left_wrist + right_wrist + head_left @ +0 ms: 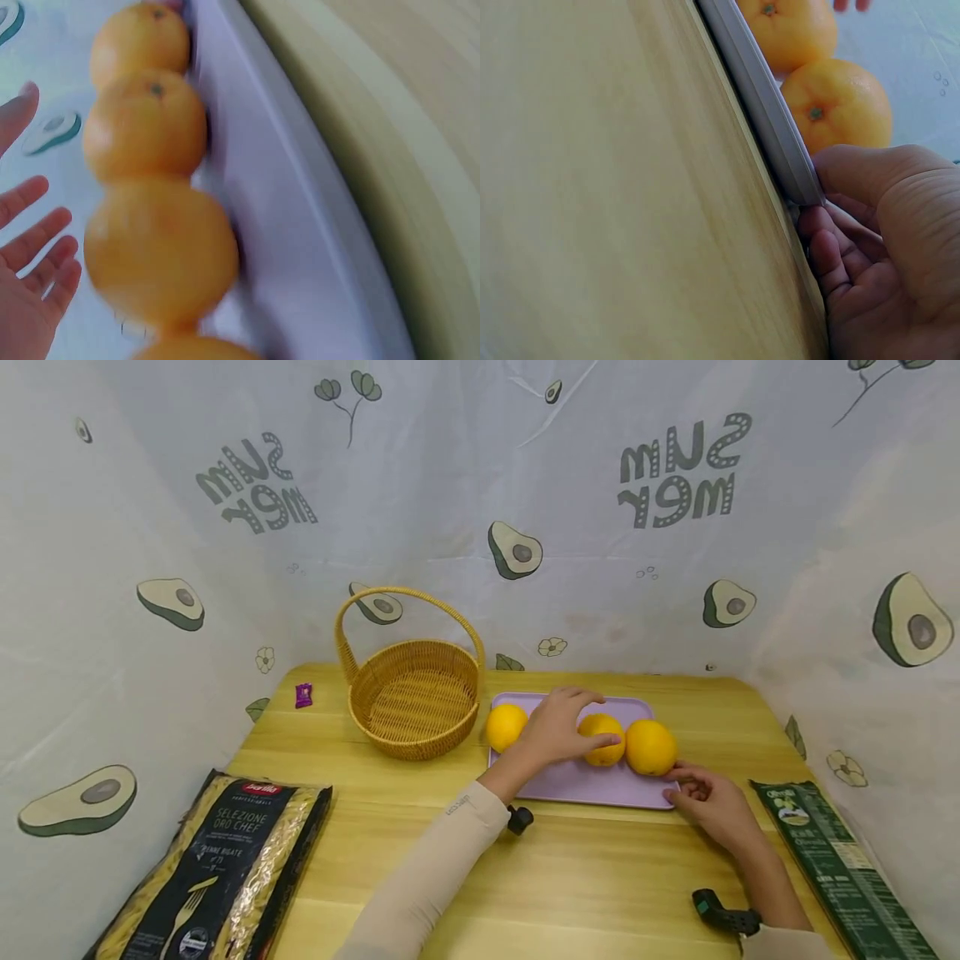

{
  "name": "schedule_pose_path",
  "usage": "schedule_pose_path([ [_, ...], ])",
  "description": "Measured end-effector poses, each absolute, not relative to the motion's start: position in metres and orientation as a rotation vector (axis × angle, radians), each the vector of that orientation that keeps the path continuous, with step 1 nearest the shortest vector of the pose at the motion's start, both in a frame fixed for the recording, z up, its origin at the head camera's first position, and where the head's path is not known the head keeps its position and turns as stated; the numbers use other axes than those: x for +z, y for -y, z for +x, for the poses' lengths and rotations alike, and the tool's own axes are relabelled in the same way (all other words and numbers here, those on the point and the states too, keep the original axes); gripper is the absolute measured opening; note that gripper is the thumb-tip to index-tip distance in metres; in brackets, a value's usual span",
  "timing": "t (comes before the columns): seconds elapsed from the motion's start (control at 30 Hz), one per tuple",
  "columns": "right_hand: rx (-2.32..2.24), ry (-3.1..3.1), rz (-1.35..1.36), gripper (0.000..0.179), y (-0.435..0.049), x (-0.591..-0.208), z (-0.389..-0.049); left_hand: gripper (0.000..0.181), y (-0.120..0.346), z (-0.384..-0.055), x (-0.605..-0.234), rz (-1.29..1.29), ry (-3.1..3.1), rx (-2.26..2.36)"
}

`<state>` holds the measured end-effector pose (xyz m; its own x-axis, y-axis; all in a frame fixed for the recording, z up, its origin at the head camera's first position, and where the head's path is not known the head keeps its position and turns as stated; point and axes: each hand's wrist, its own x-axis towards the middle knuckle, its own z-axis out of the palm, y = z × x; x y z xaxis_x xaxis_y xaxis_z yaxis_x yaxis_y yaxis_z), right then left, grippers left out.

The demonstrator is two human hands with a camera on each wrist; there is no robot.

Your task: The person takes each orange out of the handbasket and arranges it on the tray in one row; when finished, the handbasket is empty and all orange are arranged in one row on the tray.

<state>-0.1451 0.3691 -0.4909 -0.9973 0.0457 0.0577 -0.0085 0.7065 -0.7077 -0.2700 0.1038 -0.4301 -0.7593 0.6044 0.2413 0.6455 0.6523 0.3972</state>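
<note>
A lilac tray (pixel 592 787) lies on the table with several oranges in a row. In the head view one orange (pixel 506 728) is at the left end, another (pixel 597 724) behind my left thumb, and a third (pixel 651 747) at the right end. My left hand (pixel 557 727) hovers over the tray, fingers spread; the left wrist view shows the fingers apart from the oranges (pixel 161 247). It covers part of the row in the head view. My right hand (pixel 712 802) grips the tray's right edge, thumb on the rim (pixel 765 105) and fingers underneath.
A wicker basket (pixel 416 747) with a tall handle stands left of the tray, nothing inside. A purple-wrapped candy (pixel 303 695) lies at the back left. A penne pasta bag (pixel 217 868) is at the front left, a green package (pixel 840 868) at the right. A patterned curtain (pixel 450 485) encloses the table.
</note>
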Motion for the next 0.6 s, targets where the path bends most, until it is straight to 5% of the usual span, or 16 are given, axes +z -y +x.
schedule_pose_path([
  [0.37, 1.289, 2.867, -0.079, 0.035, -0.382, -0.482, -0.144, 0.056, -0.012, -0.258, -0.409, -1.097, 2.736, -0.799],
  [0.6, 1.1, 2.986, -0.079, 0.027, -0.398, -0.456, -0.134, 0.055, 0.061, -0.254, -0.391, -0.909, 2.745, -0.774],
])
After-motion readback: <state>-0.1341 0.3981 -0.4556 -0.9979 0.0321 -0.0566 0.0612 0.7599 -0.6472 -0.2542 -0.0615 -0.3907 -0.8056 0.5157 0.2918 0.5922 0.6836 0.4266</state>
